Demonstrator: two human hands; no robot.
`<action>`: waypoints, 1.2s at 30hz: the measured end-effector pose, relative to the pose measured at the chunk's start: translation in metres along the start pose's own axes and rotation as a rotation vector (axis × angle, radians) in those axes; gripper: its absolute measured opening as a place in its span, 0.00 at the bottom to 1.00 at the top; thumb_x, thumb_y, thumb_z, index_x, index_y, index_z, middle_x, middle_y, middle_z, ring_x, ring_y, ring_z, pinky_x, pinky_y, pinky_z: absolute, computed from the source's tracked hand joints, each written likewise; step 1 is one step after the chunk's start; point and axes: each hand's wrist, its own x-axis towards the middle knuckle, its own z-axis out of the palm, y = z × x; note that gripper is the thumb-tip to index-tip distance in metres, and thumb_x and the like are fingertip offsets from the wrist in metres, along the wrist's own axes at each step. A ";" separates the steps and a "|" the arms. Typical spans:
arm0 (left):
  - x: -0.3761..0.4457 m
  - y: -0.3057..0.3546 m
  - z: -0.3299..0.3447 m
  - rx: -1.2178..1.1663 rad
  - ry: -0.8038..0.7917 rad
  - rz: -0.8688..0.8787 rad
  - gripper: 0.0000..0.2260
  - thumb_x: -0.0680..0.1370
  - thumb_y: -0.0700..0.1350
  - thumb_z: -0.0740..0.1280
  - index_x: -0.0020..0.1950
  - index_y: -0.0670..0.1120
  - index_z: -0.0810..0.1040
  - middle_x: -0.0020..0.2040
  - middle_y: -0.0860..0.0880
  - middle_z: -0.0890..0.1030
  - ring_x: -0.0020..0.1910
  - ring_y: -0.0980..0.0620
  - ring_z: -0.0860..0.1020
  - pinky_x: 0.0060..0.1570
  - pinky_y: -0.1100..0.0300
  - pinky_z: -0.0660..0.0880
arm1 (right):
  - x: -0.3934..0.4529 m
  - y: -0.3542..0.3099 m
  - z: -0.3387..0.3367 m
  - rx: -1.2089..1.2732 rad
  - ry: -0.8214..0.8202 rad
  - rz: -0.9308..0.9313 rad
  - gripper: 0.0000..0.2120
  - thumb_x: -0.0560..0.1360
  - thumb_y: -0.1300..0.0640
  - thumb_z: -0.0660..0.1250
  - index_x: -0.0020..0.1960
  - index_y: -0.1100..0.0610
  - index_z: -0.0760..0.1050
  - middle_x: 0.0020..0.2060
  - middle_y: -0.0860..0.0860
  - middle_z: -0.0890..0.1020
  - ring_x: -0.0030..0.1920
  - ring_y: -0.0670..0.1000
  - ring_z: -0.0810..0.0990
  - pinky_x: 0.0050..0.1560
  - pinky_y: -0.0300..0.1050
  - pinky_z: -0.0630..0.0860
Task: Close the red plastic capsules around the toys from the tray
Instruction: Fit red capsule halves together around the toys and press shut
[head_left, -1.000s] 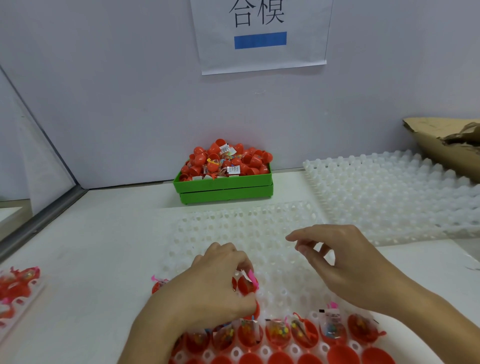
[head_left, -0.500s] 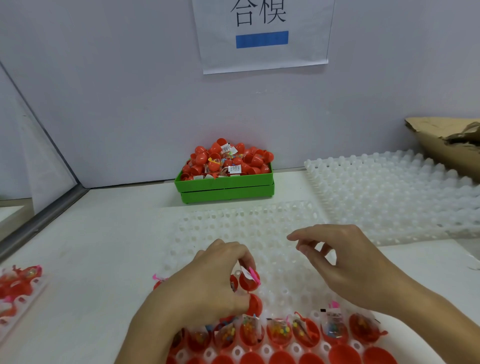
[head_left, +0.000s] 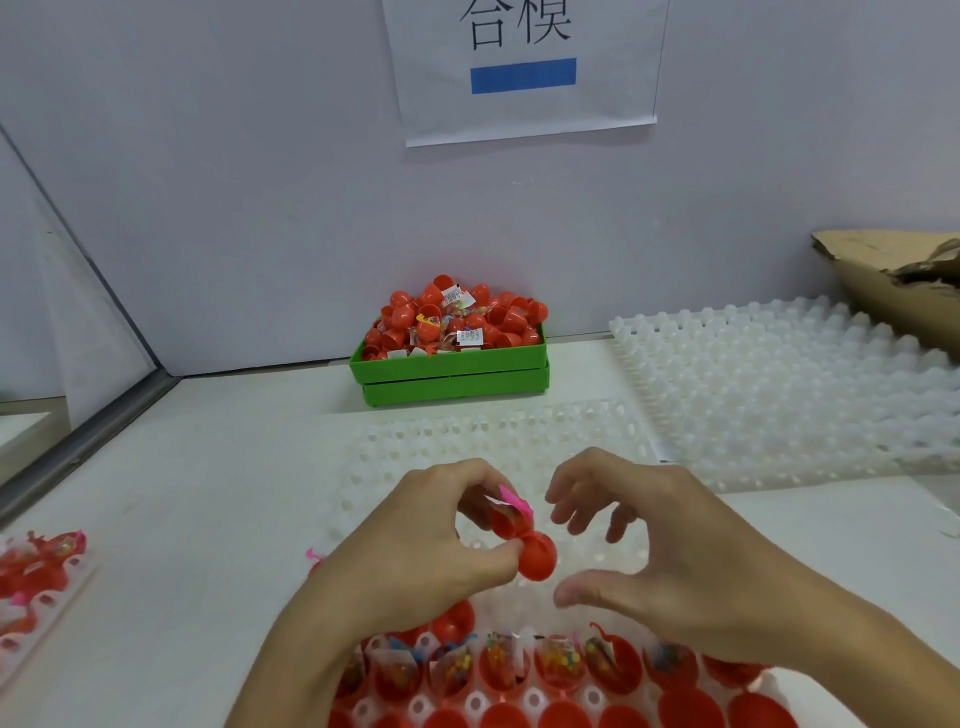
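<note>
My left hand (head_left: 415, 545) pinches an open red hinged capsule (head_left: 524, 545) above the white dimpled tray (head_left: 467, 447). One half holds a small bagged toy with a pink tag (head_left: 511, 501); the other half hangs lower right. My right hand (head_left: 649, 551) hovers just right of the capsule, fingers curved and spread, touching nothing. Along the tray's near edge sits a row of open red capsules with bagged toys (head_left: 519, 670).
A green bin (head_left: 452, 369) heaped with red capsules stands against the back wall. A second white dimpled tray (head_left: 779, 395) lies at the right, with torn cardboard (head_left: 893, 280) behind it. Another tray with red capsules (head_left: 36, 577) shows at the left edge.
My left hand has lifted the capsule out of the tray and turned it up and right. My right hand has moved in toward it.
</note>
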 end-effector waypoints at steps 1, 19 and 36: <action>0.000 0.001 0.001 -0.015 0.002 0.001 0.10 0.68 0.57 0.69 0.48 0.60 0.79 0.47 0.63 0.82 0.50 0.67 0.78 0.40 0.74 0.70 | 0.001 -0.001 0.001 0.019 -0.013 0.003 0.22 0.66 0.39 0.77 0.54 0.37 0.70 0.49 0.36 0.80 0.53 0.41 0.80 0.49 0.34 0.75; 0.008 0.011 0.013 -0.377 0.263 -0.050 0.11 0.67 0.42 0.80 0.44 0.46 0.80 0.42 0.54 0.86 0.42 0.56 0.85 0.42 0.65 0.80 | 0.006 0.005 -0.007 0.370 0.136 0.166 0.07 0.75 0.58 0.72 0.51 0.49 0.82 0.39 0.48 0.87 0.41 0.48 0.86 0.48 0.38 0.80; 0.012 0.015 0.028 -0.392 0.311 0.078 0.11 0.71 0.39 0.77 0.45 0.54 0.82 0.40 0.52 0.84 0.41 0.54 0.84 0.44 0.66 0.79 | 0.006 0.009 -0.011 0.238 0.204 0.200 0.11 0.75 0.50 0.70 0.57 0.42 0.80 0.48 0.37 0.84 0.51 0.39 0.82 0.50 0.41 0.81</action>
